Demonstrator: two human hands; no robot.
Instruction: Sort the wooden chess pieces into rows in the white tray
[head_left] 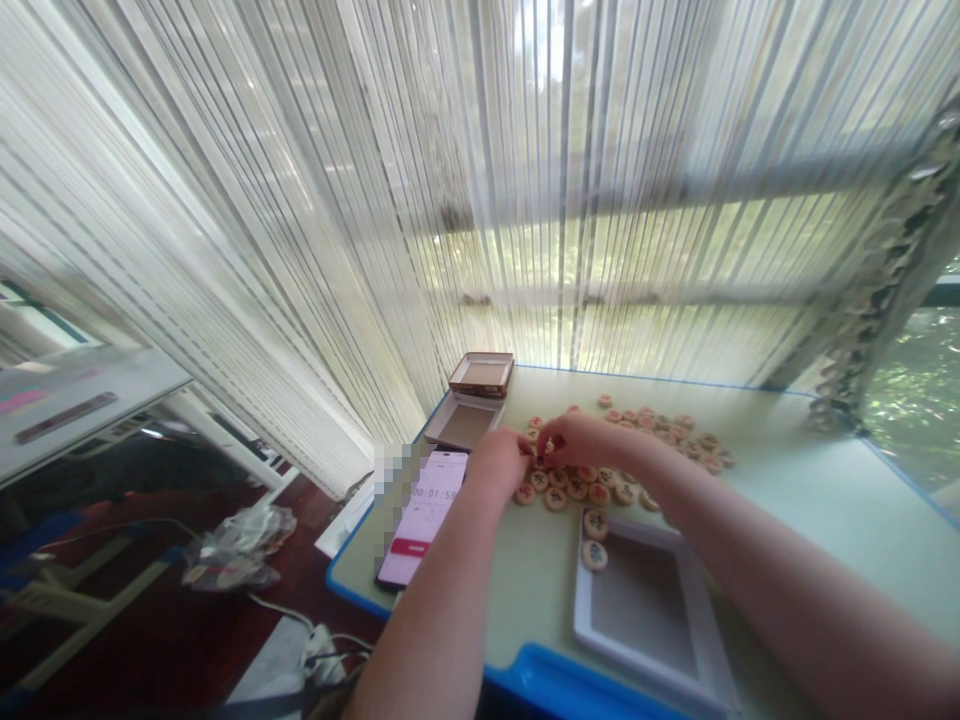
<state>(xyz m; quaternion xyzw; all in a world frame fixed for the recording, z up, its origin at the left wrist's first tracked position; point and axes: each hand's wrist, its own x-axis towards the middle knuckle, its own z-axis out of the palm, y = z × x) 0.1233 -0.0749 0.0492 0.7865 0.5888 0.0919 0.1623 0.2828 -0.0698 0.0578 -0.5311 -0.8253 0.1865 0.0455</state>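
Several round wooden game pieces [660,425] with red and dark characters lie scattered on a pale green table [825,490]. My left hand [499,462] and my right hand [574,440] meet over the pile, fingers curled and pinched at a piece between them. A row of pieces [570,490] lies just in front of my hands. A white tray [645,610] near the front edge holds two pieces [595,540] at its left end.
A phone [424,515] showing a timer lies at the table's left edge. A brown box [481,374] and its open tray [465,422] sit at the far left corner. Sheer curtains hang behind. A white table, cables and a plastic bag [236,550] are on the floor left.
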